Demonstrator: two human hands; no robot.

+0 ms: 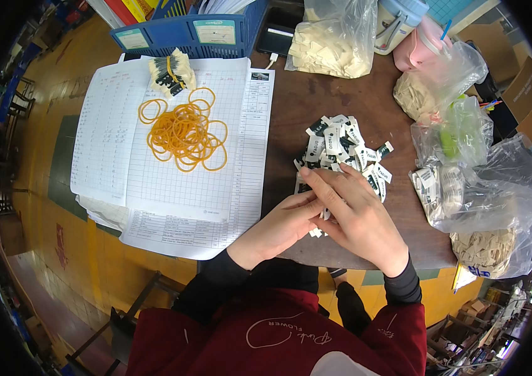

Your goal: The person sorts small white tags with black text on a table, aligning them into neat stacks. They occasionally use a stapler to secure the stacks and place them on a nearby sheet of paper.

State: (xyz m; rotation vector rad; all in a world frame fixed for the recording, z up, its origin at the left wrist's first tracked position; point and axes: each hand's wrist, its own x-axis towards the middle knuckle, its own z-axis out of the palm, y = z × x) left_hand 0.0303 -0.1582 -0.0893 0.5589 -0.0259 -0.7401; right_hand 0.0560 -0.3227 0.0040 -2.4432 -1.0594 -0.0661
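Observation:
My left hand (281, 225) and my right hand (360, 216) meet over the near side of a loose pile of small black and white fabric labels (335, 141). The right fingers lie bent across the left ones, and both thumbs come close together. A sliver of white shows between the palms, but what the hands hold there is mostly hidden. To the left, a heap of orange rubber bands (184, 135) rests on an open squared notebook (103, 144). Above the bands lies a bundle of labels (172, 74) with a rubber band around it.
A blue file rack (184, 37) stands behind the notebook, near a black device (276, 39) with a white cable. Clear bags of labels (332, 50) line the back and right edge of the brown table (291, 94). A pink container (422, 44) and a jug (397, 22) stand at the back.

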